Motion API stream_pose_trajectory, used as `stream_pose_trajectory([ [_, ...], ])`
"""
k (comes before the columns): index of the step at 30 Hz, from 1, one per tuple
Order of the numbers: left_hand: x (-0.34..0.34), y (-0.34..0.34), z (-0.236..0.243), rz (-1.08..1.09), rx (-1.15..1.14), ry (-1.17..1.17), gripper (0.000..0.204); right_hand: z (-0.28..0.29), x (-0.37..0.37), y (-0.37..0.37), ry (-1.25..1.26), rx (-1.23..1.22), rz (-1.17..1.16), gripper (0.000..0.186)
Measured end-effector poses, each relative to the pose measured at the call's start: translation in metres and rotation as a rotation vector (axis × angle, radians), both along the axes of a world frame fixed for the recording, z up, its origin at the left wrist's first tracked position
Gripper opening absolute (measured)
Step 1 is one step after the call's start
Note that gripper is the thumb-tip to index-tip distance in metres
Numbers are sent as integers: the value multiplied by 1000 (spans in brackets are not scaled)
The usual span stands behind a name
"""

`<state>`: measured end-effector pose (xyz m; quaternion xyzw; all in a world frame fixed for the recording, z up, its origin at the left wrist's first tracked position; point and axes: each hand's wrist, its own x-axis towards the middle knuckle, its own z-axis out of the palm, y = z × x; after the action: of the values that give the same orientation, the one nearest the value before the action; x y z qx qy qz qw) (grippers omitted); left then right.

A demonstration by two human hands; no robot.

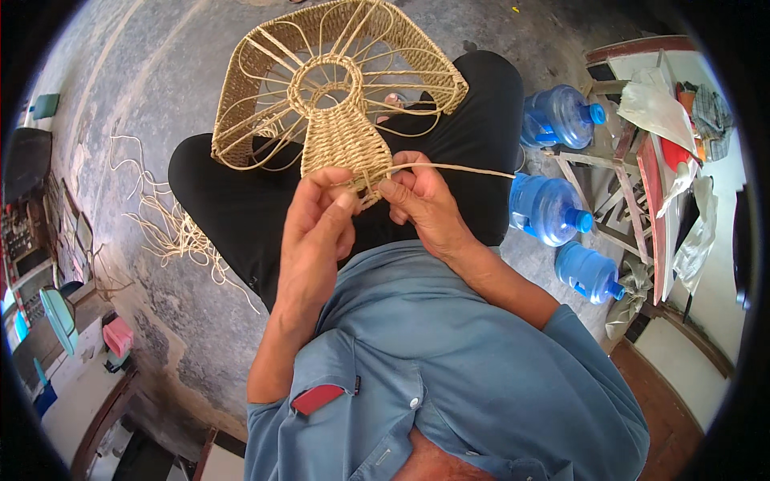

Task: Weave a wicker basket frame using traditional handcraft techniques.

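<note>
A woven straw-coloured piece [345, 143] lies across my lap, with a ring, looped spokes and a broad braided outer band. Its narrow woven end points toward me. My left hand [321, 210] pinches that end's left corner between thumb and fingers. On the other side my right hand [421, 200] grips the edge with its thumb on top. A loose strand of cord [461, 168] runs from beside my right fingers out to the right, over my dark trousers. The fingertips partly hide the woven edge.
A tangle of loose cord [180, 236] lies on the concrete floor [176, 321] to my left. Several blue water bottles [549, 210] lie at my right. Beyond them stands a wooden frame [622, 180] with plastic sheets. A bench with a pink container [118, 337] is at the lower left.
</note>
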<state>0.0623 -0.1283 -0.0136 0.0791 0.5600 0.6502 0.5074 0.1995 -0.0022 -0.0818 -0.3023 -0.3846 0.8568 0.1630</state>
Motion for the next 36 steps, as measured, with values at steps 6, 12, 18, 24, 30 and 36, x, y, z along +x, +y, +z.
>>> stream_pose_trajectory([
  [6,-25,-22,-9,48,-32,21,22,5,-3,-1,-52,39,8,54],
  [12,-24,-23,-28,82,-49,40,18,10,1,-8,-196,181,-59,48],
  [18,-26,-23,-26,71,-26,21,15,37,12,-16,-450,855,-37,15],
  [24,-27,-23,-26,77,-10,3,14,38,-7,-9,-208,1541,120,26],
  [30,-33,-22,-24,68,-1,21,15,35,-9,-6,-147,1642,74,30],
  [36,-64,-13,-24,166,44,136,17,28,-9,-10,-152,1678,150,29],
])
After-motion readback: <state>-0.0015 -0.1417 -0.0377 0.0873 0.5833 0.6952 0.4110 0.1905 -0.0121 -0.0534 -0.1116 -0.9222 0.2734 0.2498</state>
